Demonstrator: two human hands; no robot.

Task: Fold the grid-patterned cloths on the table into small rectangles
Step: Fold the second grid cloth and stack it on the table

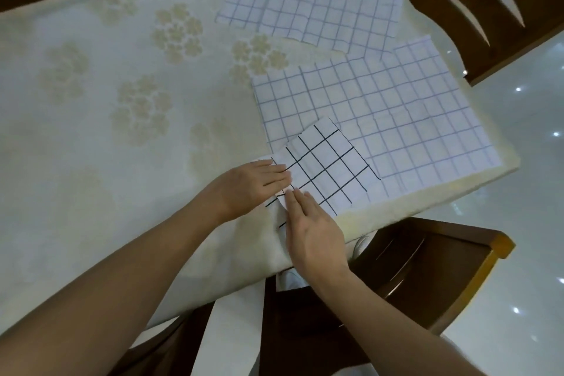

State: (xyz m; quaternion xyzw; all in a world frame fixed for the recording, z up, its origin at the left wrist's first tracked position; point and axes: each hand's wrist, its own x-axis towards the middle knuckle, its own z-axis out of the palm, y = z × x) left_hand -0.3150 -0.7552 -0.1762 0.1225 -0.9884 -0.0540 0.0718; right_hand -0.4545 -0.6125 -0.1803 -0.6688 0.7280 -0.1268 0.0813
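A small white cloth with a bold black grid [328, 166] lies folded near the table's front edge, partly overlapping a larger cloth. My left hand [253, 183] rests flat on its left edge, fingers together and pointing right. My right hand [314, 230] presses flat on its lower corner, fingers pointing up-left and almost touching the left fingertips. Under and behind it, a large faint-blue grid cloth [396, 113] is spread flat by the right edge. A second large grid cloth [320, 0], with one corner folded over, lies at the far end.
The table [106, 101] wears a cream cloth with pale flower prints. Wooden chairs stand at the near right [427, 265] and far right [494, 9]. A glossy white floor [525, 192] lies beyond the table's right edge.
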